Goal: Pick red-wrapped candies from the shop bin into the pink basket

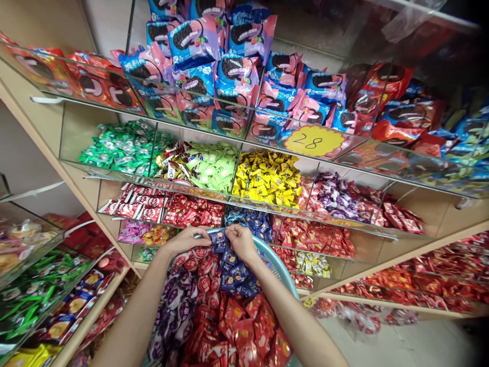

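Note:
A large light-blue plastic basket full of wrapped sweets stands in front of me. At its far side my left hand and my right hand pinch a dark-blue candy packet between them, the left at one edge and the right at the other. More dark-blue packets lie just below my right hand. Red round-wrapped candies and purple candies fill the left of the basket. Larger red packets cover the part nearest me.
Ahead rises a tiered shelf with clear dividers, holding blue cookie packs, green candies, yellow candies and red packets. A yellow price tag reads 28. More bins stand at left. Red bags lie low at right.

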Tool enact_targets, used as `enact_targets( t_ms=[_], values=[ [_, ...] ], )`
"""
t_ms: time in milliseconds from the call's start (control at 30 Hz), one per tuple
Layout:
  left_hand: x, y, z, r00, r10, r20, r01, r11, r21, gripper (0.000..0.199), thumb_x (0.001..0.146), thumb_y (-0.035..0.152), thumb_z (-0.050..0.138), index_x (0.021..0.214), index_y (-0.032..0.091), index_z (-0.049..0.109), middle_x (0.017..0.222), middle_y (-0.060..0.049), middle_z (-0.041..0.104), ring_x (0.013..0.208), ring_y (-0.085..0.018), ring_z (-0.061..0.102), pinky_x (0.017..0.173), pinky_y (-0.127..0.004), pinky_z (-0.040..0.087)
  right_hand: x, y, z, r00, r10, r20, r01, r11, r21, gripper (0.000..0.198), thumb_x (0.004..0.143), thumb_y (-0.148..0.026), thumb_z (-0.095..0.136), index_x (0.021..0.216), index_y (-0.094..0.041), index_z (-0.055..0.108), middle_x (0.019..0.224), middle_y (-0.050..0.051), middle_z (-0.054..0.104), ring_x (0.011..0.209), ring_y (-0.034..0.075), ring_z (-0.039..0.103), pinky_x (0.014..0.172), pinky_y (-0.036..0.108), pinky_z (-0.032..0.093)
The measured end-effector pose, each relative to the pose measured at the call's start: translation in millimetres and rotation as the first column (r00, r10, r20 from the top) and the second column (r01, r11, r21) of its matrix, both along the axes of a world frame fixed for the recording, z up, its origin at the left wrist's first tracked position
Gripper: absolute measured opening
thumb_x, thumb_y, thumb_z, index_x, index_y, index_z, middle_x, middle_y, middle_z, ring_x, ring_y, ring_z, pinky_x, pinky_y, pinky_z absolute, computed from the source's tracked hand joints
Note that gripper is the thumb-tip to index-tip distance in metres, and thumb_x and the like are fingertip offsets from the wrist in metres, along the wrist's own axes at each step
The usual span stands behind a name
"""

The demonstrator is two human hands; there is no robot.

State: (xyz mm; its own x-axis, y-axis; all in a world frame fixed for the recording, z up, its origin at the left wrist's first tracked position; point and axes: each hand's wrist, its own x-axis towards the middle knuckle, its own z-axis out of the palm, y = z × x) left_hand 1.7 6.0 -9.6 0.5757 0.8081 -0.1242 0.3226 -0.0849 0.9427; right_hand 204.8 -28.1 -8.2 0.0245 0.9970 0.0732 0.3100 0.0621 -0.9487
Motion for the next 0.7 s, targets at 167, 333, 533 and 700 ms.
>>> enact_targets(
  t_ms=[167,333,533,700],
  values=[
    [-1.3,0.0,0.1,1.0,0.002,-0.005,-0.002,1.0,-0.009,0.03,0.07,0.045,0.066,0.077,0.016,0.062,0.111,-0.006,0.059,0.11,-0.025,0.052,0.098,-0.032,0.033,1.7,-4.0,2.1,1.0,-0.003,-0.012,0.003,0.999,-0.037,0.019,0.075,-0.037,0.052,0.069,-0.02,0.055,0.045,-0.006,0.047,0.034,0.01,0.041,0.038,0.022,0.03],
    [-0.9,0.7,-2.9,1.0,0.0,0.021,-0.001,1.0,0.011,0.029,0.073,0.044,0.064,0.079,0.015,0.06,0.094,-0.004,0.059,0.1,-0.023,0.053,0.091,-0.031,0.036,4.3,-5.5,3.8,1.0,0.01,-0.021,-0.012,0.998,-0.061,0.016,0.077,-0.033,0.051,0.068,-0.02,0.054,0.041,-0.007,0.047,0.032,0.01,0.043,0.037,0.021,0.031],
    [2.5,1.9,-6.0,0.993,0.014,0.121,-0.016,1.0,0.017,0.027,0.076,0.042,0.061,0.079,0.016,0.056,0.085,-0.001,0.053,0.082,-0.015,0.049,0.077,-0.025,0.038,6.9,-6.8,5.2,0.999,0.03,-0.026,-0.032,0.996,-0.082,0.013,0.078,-0.027,0.048,0.067,-0.02,0.051,0.036,-0.007,0.047,0.031,0.01,0.045,0.037,0.02,0.031],
    [2.7,-0.6,-2.7,0.993,0.017,0.119,-0.019,1.0,0.012,0.026,0.076,0.041,0.061,0.08,0.016,0.057,0.085,0.0,0.053,0.082,-0.014,0.049,0.077,-0.024,0.039,10.1,-6.1,4.9,0.998,0.053,-0.028,-0.055,0.995,-0.077,0.014,0.079,-0.028,0.048,0.068,-0.02,0.05,0.039,-0.008,0.047,0.031,0.01,0.047,0.037,0.02,0.032]
  ],
)
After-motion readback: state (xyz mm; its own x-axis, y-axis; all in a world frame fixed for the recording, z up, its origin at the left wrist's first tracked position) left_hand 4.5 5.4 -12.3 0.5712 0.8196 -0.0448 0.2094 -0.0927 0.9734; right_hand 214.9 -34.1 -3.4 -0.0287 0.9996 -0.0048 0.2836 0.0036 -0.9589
